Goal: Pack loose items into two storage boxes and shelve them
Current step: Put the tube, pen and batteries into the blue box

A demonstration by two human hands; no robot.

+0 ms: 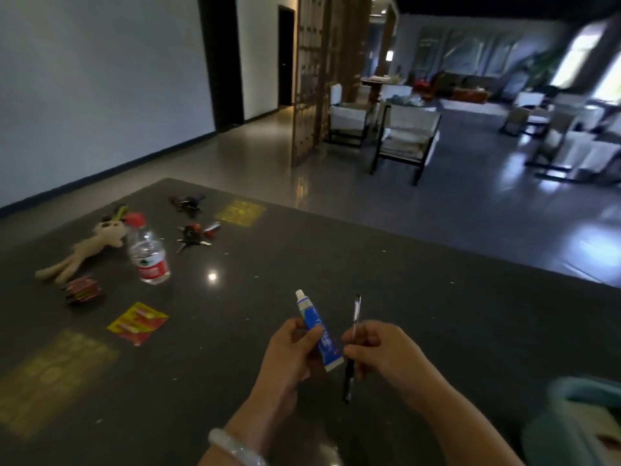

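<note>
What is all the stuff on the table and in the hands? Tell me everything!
plush toy: one, cream, far left of the table
water bottle: one, clear with red cap and label, upright beside the plush toy
key bunches: two, dark with red bits, behind the bottle
red packet: one, near the toy's legs
yellow-red packet: one, flat, left front
teal box: one, bottom right corner
tube: one, blue and white, in left hand
pen: one, black, in right hand
bracelet: one, pale, left wrist
</note>
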